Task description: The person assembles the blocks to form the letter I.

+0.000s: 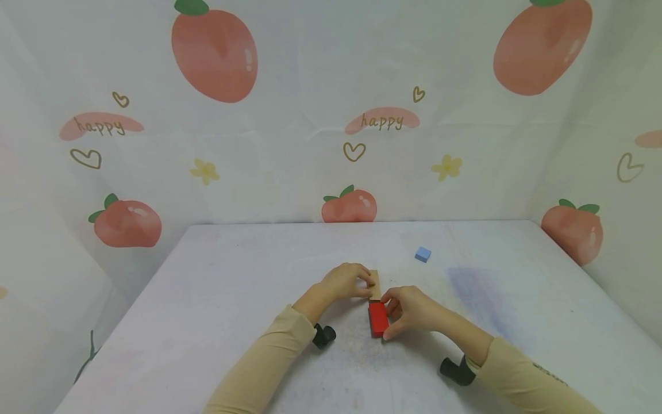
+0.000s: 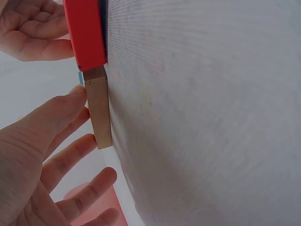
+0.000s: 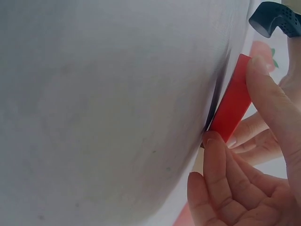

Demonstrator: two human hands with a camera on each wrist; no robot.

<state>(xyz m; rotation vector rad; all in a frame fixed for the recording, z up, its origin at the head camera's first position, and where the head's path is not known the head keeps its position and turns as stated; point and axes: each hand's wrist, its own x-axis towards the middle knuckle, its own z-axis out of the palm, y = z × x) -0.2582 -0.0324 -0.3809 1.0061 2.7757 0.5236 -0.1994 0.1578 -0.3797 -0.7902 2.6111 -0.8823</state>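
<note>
A red rectangular block lies lengthwise in front of me, in line with a plain wooden block at its far end. My right hand holds the red block from the right, thumb near one end and index finger near the other, as the right wrist view shows. From the left, my left hand has thumb and fingertips on the wooden block. In the left wrist view, the red block stands close against the end of the wooden block. A dark strip runs along the red block's table side.
A small blue block sits farther back on the white table, right of the wooden block. Behind the table hangs a printed cloth with fruit. Black wrist-worn devices are on both forearms.
</note>
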